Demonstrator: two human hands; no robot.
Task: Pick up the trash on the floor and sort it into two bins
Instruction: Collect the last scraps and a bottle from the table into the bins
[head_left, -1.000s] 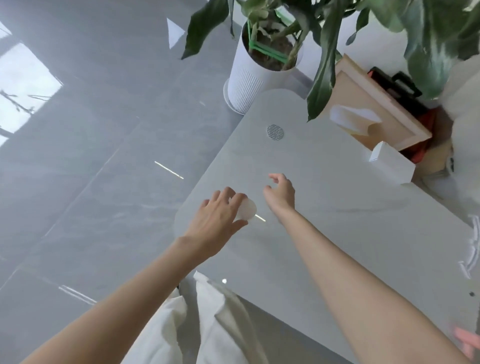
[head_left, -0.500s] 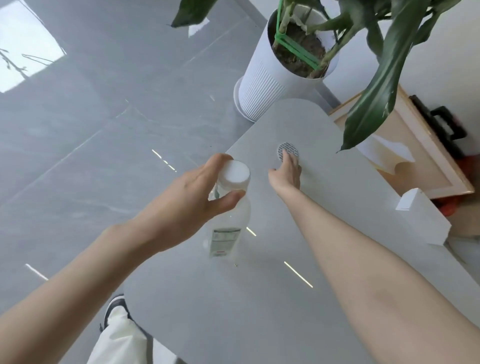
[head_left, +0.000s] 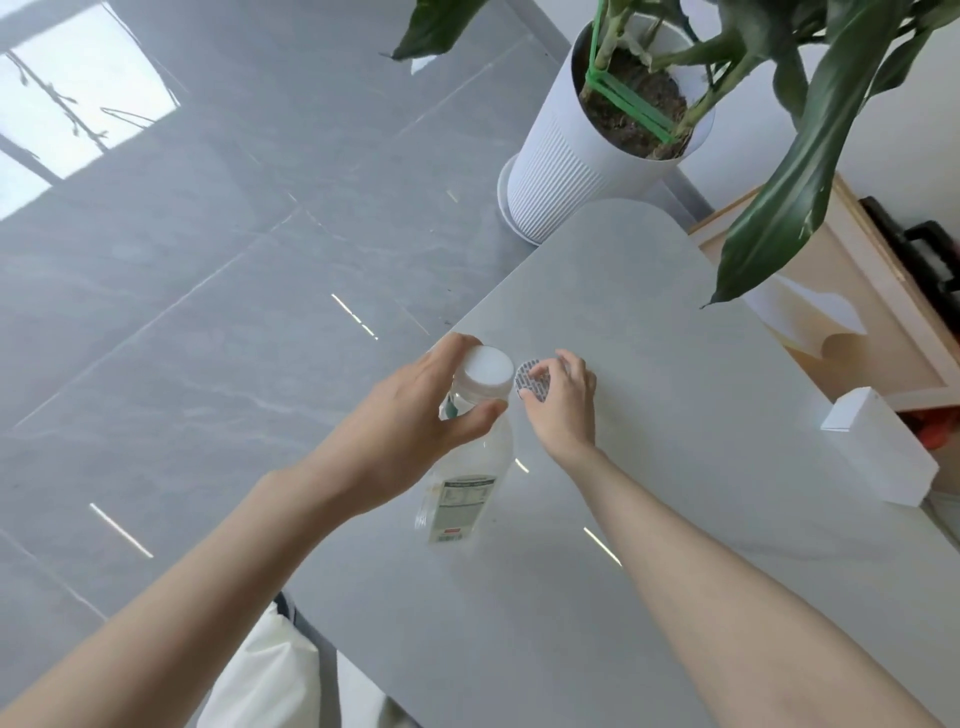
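disc (head_left: 531, 388): small round printed seal. 0.5 s ago it lay flat on the table w/ one fingertip on it. Now it is pinched and its edge looks tipped up. Can't tell if it is fully off the table.
bottle (head_left: 467, 483): clear plastic, white cap (head_left: 487, 371), label down one side. 1 s ago it was low by the table edge under the palm. Now it is raised and hangs tilted, base toward the person. Base prob. clear of the table, not certain.
meaning: two bits of trash taken at once, one per hand. Neither is sorted yet & no bins in view, so I'd guess a carry to the bins comes next.
R hand (head_left: 563, 410): fingers (head_left: 565, 359) curled over the disc, thumb & tips pinching its rim. Disc sits at the fingertips on the thumb side, just beside the cap, maybe touching.
L hand (head_left: 410, 415): fingers wrapped round the bottle neck under the cap, thumb across the front.
table (head_left: 649, 322): pale grey w/ rounded corner, under both hands.
box (head_left: 883, 457): white, near the table's R edge, well apart from the hands.
pot (head_left: 571, 176): white ribbed plant pot on the floor (head_left: 208, 312) beyond the table corner.
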